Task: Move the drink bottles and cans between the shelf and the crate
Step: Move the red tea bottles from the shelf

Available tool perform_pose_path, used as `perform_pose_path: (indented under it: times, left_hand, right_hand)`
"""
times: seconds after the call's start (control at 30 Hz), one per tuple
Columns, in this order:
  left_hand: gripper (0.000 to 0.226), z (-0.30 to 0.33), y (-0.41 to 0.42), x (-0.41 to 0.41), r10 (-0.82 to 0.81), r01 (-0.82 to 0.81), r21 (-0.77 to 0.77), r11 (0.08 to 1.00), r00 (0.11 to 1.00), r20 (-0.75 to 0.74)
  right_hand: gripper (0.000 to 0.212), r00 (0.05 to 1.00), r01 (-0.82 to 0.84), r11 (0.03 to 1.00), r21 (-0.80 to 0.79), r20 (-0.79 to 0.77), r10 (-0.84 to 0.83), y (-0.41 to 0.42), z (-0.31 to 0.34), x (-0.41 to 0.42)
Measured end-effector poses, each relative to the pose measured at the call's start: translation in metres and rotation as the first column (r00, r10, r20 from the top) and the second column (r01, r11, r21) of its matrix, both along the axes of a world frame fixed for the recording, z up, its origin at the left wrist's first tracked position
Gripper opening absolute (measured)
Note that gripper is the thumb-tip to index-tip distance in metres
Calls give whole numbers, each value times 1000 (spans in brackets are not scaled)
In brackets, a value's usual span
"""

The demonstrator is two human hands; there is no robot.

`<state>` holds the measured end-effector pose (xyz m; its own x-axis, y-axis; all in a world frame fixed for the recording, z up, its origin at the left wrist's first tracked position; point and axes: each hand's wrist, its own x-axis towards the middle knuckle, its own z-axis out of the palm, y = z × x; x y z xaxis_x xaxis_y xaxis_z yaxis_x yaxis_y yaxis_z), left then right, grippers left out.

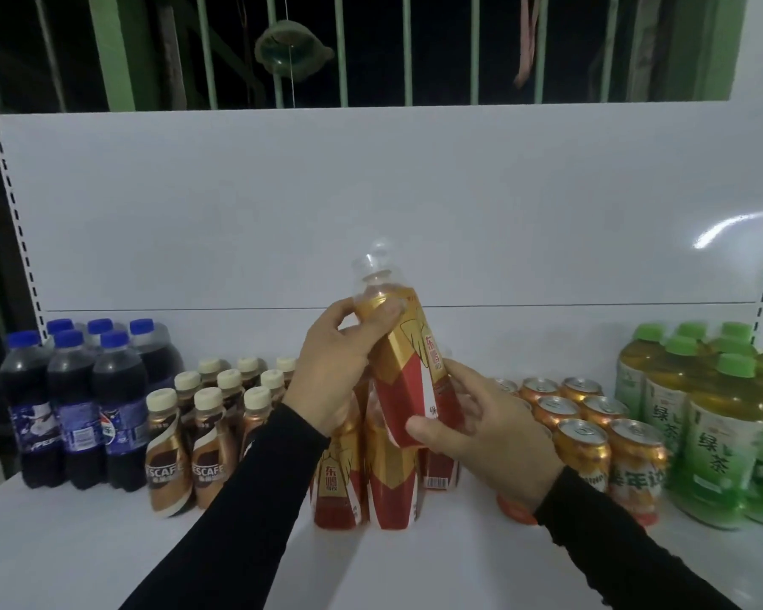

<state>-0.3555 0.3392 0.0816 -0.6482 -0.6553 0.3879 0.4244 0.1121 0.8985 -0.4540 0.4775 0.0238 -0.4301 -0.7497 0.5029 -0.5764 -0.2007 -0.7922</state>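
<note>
Red-and-gold energy drink bottle (408, 372), tilted above its row on the white shelf (106, 543), is gripped by the left hand (333, 372) at the shoulder and the right hand (481, 427) near the base, apparently needing straightening before being set down.

A red-and-gold labelled plastic drink bottle with a clear cap (408, 358) is held tilted at frame centre, above matching upright bottles (390, 482) on the white shelf (106, 543).
</note>
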Motion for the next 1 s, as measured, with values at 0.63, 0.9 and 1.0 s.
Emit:
perform_pose_path:
  times: [0.63,0.9,1.0]
  left_hand:
    - [59,-9,3,-8,-43,43,132,990,999,-1]
    - [43,-12,1,-12,-12,11,75,997,1000,14]
    - [38,-13,-3,-8,-114,106,113,988,991,68]
  right_hand:
    - [40,998,-58,998,-25,33,59,5,2,-6]
    - [38,987,-30,998,-60,154,39,4,-1,-13]
    - [43,929,-155,988,-23,336,154,6,-1,-18]
